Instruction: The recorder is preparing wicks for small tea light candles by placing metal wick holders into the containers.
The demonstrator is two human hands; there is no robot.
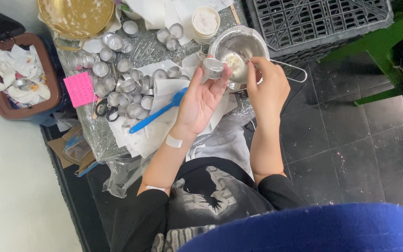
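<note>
Over the foil-covered worktop (100,135), left hand (200,100) gripping small metal cup (212,68) w/ fingers closed, tilted toward steel pot (237,49), right hand (267,86) closed on pot's rim, prob. steadying it.

- Left hand (201,100) raised palm-up, fingertips pinching a small round metal cup (212,68).
- Right hand (267,86) just beside it, fingers curled at the rim of a shiny steel pot (239,49) with a wire handle.
- White residue visible inside that pot.
- White strip taped across the left wrist.
- Blue plastic spoon (159,112) lying on white paper below the left hand.
- Heap of empty metal cups (122,84) spread over the plastic-covered table (99,135).
- Pink paper note (80,88) at the table's edge.
- Brown bin (19,77) holding crumpled white paper, far left.
- Gold-coloured bowl (75,16) at top.
- Black plastic crate (318,21) top right.
</note>
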